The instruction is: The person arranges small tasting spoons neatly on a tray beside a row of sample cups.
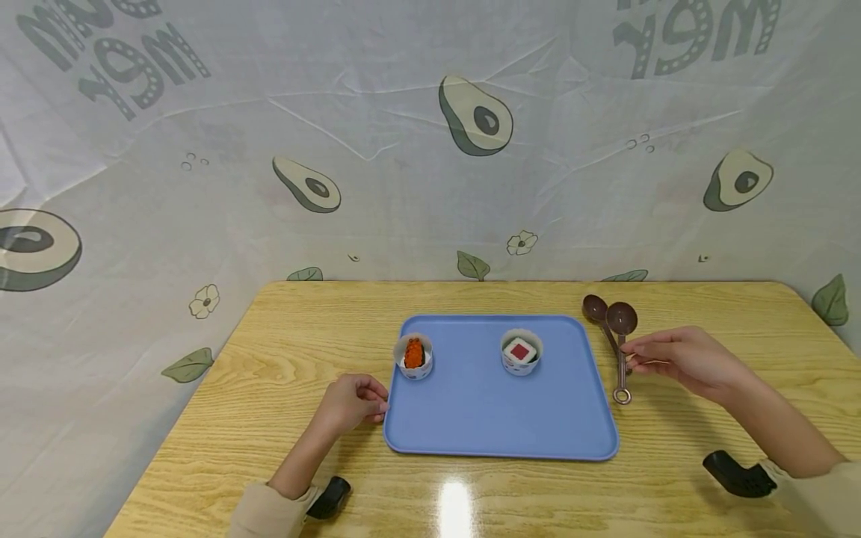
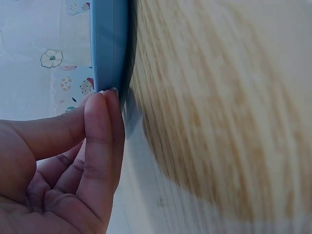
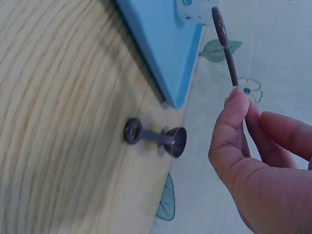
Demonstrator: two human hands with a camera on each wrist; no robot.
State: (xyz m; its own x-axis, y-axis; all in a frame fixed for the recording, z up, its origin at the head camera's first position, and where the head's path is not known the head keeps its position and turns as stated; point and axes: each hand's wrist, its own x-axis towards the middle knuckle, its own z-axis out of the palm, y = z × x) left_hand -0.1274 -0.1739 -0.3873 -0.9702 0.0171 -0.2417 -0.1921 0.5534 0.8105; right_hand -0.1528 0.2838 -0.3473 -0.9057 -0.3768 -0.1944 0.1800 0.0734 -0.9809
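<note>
My left hand (image 1: 351, 403) is at the left edge of a blue tray (image 1: 471, 426), its thumb and fingertips pinching the rim. My right hand (image 1: 686, 362) pinches a brown measuring spoon (image 1: 622, 320) by the handle. In the right wrist view this held spoon (image 3: 222, 31) stands up off the table, its ring end toward the tray. A second brown measuring spoon (image 1: 595, 308) lies on the table beyond it, right of the tray; its ringed handle (image 3: 151, 135) shows in the right wrist view.
On the tray stand two patterned paper cups. The left cup (image 1: 417, 372) holds an orange-topped sushi piece (image 1: 413, 353); the right cup (image 1: 519, 367) has a white square sushi piece (image 1: 520, 350) with a red centre. A cloth printed with avocados (image 1: 476, 116) hangs behind the wooden table (image 1: 323, 314).
</note>
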